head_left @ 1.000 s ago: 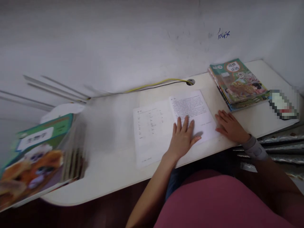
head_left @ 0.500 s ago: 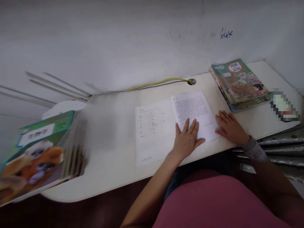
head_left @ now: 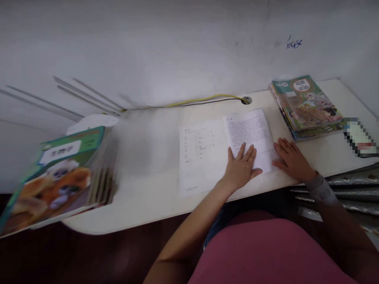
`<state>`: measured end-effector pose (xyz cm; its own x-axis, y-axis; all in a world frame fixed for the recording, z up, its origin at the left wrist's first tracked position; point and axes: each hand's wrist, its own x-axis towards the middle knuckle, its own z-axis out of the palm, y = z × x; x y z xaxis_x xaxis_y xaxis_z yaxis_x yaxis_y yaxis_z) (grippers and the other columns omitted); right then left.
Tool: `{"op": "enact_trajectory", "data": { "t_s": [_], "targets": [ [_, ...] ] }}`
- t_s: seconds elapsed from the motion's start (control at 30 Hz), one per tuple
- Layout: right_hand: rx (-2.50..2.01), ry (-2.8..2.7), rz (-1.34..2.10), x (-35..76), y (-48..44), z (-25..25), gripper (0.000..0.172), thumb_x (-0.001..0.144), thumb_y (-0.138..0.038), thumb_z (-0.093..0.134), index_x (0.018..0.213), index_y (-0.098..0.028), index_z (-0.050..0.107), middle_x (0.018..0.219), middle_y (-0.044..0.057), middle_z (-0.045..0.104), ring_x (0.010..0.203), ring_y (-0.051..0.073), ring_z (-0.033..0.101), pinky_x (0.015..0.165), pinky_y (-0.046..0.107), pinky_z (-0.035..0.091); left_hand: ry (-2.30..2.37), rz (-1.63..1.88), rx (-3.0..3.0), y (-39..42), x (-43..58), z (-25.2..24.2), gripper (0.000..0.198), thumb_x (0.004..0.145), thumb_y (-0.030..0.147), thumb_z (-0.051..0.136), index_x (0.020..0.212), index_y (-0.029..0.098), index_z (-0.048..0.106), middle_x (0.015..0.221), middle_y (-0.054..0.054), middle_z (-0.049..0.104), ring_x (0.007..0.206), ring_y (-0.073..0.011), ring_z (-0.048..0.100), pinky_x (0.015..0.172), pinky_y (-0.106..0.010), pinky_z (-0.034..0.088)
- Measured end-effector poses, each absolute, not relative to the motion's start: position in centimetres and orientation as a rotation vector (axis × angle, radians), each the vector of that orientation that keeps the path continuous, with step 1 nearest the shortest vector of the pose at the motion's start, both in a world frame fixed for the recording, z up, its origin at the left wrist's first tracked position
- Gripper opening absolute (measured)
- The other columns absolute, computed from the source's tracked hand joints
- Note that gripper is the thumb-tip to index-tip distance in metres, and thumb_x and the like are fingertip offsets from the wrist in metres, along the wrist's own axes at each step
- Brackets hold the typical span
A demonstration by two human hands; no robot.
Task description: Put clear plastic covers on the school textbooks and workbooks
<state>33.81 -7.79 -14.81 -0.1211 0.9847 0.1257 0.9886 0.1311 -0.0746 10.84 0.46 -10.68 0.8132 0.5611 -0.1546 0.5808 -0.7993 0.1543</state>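
An open book [head_left: 203, 169] with printed white pages lies on the white desk [head_left: 145, 197]. My left hand [head_left: 241, 167] rests flat on its right-hand page [head_left: 248, 126], fingers spread, covering the lower lines of text. Just past that page's right edge, my right hand [head_left: 293, 159] lies palm down with the fingers stretched out; its fingertips are at or close to the paper. Neither hand grips anything. A grey band [head_left: 319, 187] is around my right wrist.
A stack of textbooks [head_left: 308, 104] sits at the right rear, beside a blurred-out phone-like object [head_left: 361, 138]. Another stack of textbooks [head_left: 62, 173] is at the left end. A yellow cable [head_left: 204, 98] runs along the wall into a desk hole [head_left: 246, 100].
The whole view has shifted, so the desk, books and hands appear farther right. Against the book, both hands hold nearly the same places.
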Motion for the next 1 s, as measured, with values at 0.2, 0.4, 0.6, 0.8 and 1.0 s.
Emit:
{"op": "enact_trajectory", "data": {
  "t_s": [0.2, 0.4, 0.6, 0.8, 1.0],
  "targets": [
    [-1.804, -2.087, -0.036, 34.4, -8.3, -14.4, 0.055, 0.095, -0.043, 0.036, 0.141, -0.013, 0.037, 0.143, 0.019, 0.043, 0.137, 0.030, 0.034, 0.105, 0.053, 0.035, 1.203, 0.270, 2.608, 2.1, 5.3, -11.7, 0.077, 0.091, 0.059, 0.035, 0.151, 0.020, 0.008, 0.157, -0.016, 0.011, 0.144, -0.0333, 0.005, 0.110, -0.059, 0.021],
    [-1.608, -2.270, -0.082, 28.8, -7.2, -11.6, 0.048, 0.096, -0.036, 0.037, 0.136, -0.010, 0.043, 0.142, 0.020, 0.045, 0.135, 0.028, 0.036, 0.107, 0.047, 0.036, 1.597, 0.490, 2.357, 3.7, -2.2, -14.1, 0.078, 0.091, 0.056, 0.038, 0.148, 0.008, 0.014, 0.153, -0.026, 0.019, 0.143, -0.0362, 0.013, 0.112, -0.054, 0.022],
    [-1.654, -2.400, -0.109, 23.9, -4.9, -12.6, 0.057, 0.092, -0.047, 0.044, 0.130, -0.004, 0.050, 0.136, 0.027, 0.048, 0.128, 0.033, 0.045, 0.104, 0.048, 0.038, 1.607, 0.581, 2.174, 3.7, -4.5, -14.0, 0.073, 0.092, 0.052, 0.037, 0.148, 0.009, 0.017, 0.153, -0.022, 0.024, 0.142, -0.0322, 0.022, 0.112, -0.051, 0.027],
    [-1.829, -2.355, -0.231, 22.5, -4.8, -13.1, 0.063, 0.086, -0.050, 0.055, 0.130, -0.005, 0.051, 0.134, 0.030, 0.049, 0.127, 0.037, 0.046, 0.107, 0.054, 0.030, 1.614, 0.577, 2.157, 3.8, -6.1, -14.3, 0.074, 0.095, 0.043, 0.033, 0.150, 0.009, -0.003, 0.151, -0.026, 0.024, 0.138, -0.0316, 0.032, 0.111, -0.055, 0.024],
    [-1.917, -2.316, -0.210, 22.6, -5.6, -12.8, 0.065, 0.086, -0.052, 0.052, 0.133, -0.007, 0.049, 0.139, 0.029, 0.044, 0.130, 0.036, 0.042, 0.108, 0.051, 0.029, 1.643, 0.470, 2.307, 3.7, -6.1, -14.5, 0.072, 0.095, 0.047, 0.029, 0.150, 0.008, 0.004, 0.151, -0.025, 0.026, 0.137, -0.0352, 0.031, 0.109, -0.063, 0.015]
  ]
}}
